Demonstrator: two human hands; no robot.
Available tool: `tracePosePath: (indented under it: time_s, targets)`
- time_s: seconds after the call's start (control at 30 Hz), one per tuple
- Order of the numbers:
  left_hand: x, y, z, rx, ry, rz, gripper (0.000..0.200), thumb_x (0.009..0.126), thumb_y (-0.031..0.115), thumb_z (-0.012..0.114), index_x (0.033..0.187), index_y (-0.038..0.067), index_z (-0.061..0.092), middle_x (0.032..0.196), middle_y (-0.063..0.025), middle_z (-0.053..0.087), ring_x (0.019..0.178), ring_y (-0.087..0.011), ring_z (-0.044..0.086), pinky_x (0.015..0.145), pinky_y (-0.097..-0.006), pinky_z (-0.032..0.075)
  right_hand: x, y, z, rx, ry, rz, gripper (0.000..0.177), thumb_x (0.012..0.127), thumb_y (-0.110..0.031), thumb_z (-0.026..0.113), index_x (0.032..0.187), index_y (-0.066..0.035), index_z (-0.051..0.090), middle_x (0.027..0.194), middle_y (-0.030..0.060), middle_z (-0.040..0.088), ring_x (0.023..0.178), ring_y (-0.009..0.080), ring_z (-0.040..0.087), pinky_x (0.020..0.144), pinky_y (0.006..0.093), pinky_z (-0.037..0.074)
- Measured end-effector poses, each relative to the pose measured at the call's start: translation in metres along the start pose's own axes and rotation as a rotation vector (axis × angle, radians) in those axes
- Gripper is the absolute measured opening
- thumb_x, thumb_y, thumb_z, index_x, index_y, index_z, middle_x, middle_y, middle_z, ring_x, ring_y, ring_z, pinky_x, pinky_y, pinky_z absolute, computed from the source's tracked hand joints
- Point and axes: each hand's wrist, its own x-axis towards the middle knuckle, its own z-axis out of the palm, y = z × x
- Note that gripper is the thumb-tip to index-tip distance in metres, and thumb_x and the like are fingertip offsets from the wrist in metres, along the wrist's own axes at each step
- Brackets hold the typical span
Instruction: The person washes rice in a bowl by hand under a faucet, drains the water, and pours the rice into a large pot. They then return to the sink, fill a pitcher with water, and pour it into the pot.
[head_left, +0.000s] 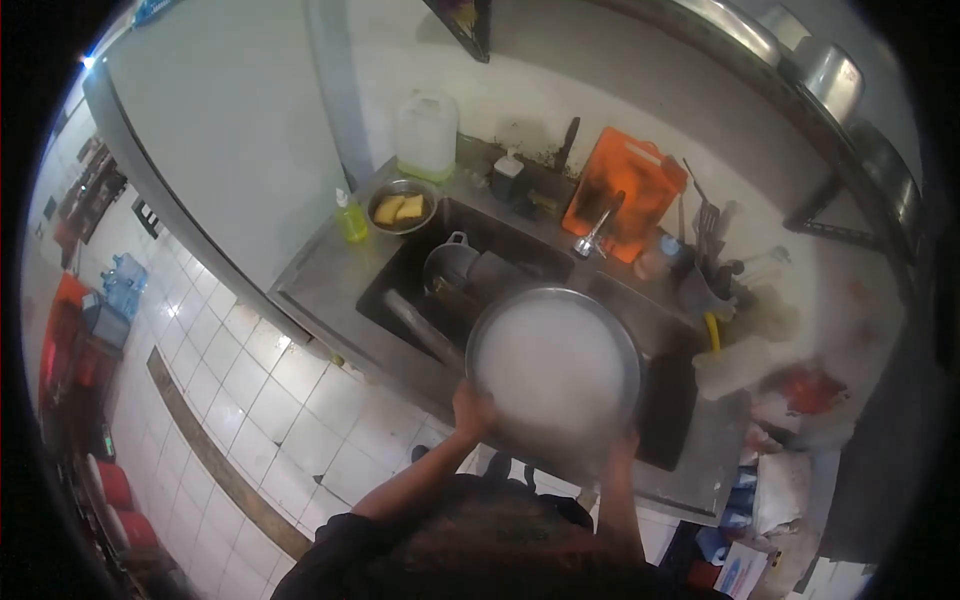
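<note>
A large round metal pot, full of cloudy whitish liquid, is held over the right part of the sink. My left hand is closed on its near left side. At the near right side, my right hand also grips it, with its fingers partly hidden by the pot. Left of the pot, the sink basin holds a small grey pot and other dark cookware. A metal faucet rises behind the large pot.
An orange cutting board leans on the wall. A bowl with yellow sponges, a green soap bottle and a plastic jug stand at the back left. Utensils fill a holder at right. A metal shelf hangs above.
</note>
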Motion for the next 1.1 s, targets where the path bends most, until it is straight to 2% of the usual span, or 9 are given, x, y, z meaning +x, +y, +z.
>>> tracePosePath:
  time_s: [0.1,0.2,0.27,0.37,0.5,0.6,0.7,1.0,1.1]
  targets:
    - [-0.005,0.004,-0.010,-0.046,-0.062,-0.117,0.021,0.071,0.010,0.056,0.086,-0.004,0.052,0.081,-0.0266,0.060,0.080,-0.0447,0.058,0.071,-0.0481,0.046,-0.004,-0.008,0.003,-0.051,0.078,0.020,0.045,0.075,-0.003,0.067,0.117,0.000,0.049,0.097,0.0088,0.059,0.082,0.0192,0.056,0.071,0.0332,0.045]
    - [-0.016,0.028,-0.023,-0.052,-0.099,-0.201,0.023,0.071,0.011,0.055,0.087,-0.005,0.052,0.082,-0.0262,0.060,0.081,-0.0439,0.059,0.071,-0.0468,0.046,-0.002,-0.013,-0.013,0.016,-0.102,-0.042,0.043,0.076,0.000,0.064,0.117,-0.001,0.050,0.094,0.0075,0.060,0.078,0.0183,0.057,0.066,0.0321,0.046]
    - [-0.022,-0.033,-0.003,-0.149,-0.099,-0.295,0.025,0.070,0.010,0.055,0.090,-0.005,0.053,0.082,-0.0259,0.061,0.081,-0.0433,0.060,0.072,-0.0462,0.046,-0.003,-0.017,-0.014,0.071,-0.136,-0.075,0.040,0.077,0.003,0.062,0.115,-0.001,0.051,0.094,0.0071,0.061,0.076,0.0182,0.058,0.064,0.0315,0.046]
    - [-0.025,-0.044,0.002,-0.174,-0.061,-0.349,0.028,0.069,0.010,0.055,0.093,-0.005,0.054,0.082,-0.0254,0.061,0.080,-0.0437,0.059,0.073,-0.0454,0.046,-0.005,-0.029,-0.006,-0.071,-0.135,-0.123,0.036,0.074,0.005,0.060,0.109,-0.001,0.055,0.093,0.0076,0.062,0.075,0.0186,0.059,0.064,0.0313,0.047]
    - [-0.023,-0.008,-0.012,-0.069,-0.058,-0.389,0.030,0.069,0.008,0.055,0.095,-0.006,0.053,0.079,-0.0218,0.061,0.072,-0.0379,0.061,0.067,-0.0430,0.048,-0.026,-0.056,0.007,-0.048,-0.097,-0.093,0.034,0.070,0.005,0.058,0.104,0.001,0.057,0.092,0.0093,0.062,0.074,0.0197,0.060,0.064,0.0316,0.048]
    - [-0.019,0.060,-0.041,-0.291,-0.153,-0.546,0.028,0.069,0.007,0.056,0.094,-0.006,0.052,0.078,-0.0176,0.060,0.067,-0.0293,0.061,0.060,-0.0394,0.049,-0.028,-0.069,0.008,-0.120,-0.110,-0.062,0.037,0.068,0.004,0.057,0.105,0.003,0.055,0.092,0.0102,0.062,0.075,0.0218,0.060,0.066,0.0328,0.049]
    - [-0.019,0.048,-0.037,-0.342,-0.172,-0.587,0.027,0.069,0.007,0.057,0.093,-0.007,0.052,0.077,-0.0141,0.059,0.065,-0.0228,0.059,0.056,-0.0362,0.049,-0.028,-0.075,0.012,-0.127,-0.097,-0.083,0.038,0.068,0.004,0.056,0.105,0.004,0.055,0.092,0.0103,0.061,0.076,0.0232,0.060,0.066,0.0331,0.049]
    - [-0.016,0.019,-0.026,-0.287,-0.106,-0.377,0.033,0.069,0.009,0.060,0.096,-0.010,0.053,0.082,-0.0186,0.062,0.073,-0.0269,0.062,0.064,-0.0378,0.050,-0.011,-0.080,0.017,-0.184,-0.153,-0.053,0.036,0.067,0.003,0.055,0.103,0.002,0.055,0.086,0.0094,0.059,0.071,0.0217,0.058,0.054,0.0333,0.043]
    - [-0.009,0.075,-0.046,-0.204,-0.155,-0.607,0.034,0.070,0.010,0.060,0.096,-0.011,0.054,0.085,-0.0216,0.063,0.080,-0.0307,0.063,0.069,-0.0394,0.050,-0.006,-0.076,0.018,-0.165,-0.133,-0.041,0.034,0.067,0.003,0.056,0.101,0.002,0.055,0.084,0.0089,0.059,0.069,0.0203,0.057,0.053,0.0328,0.042]
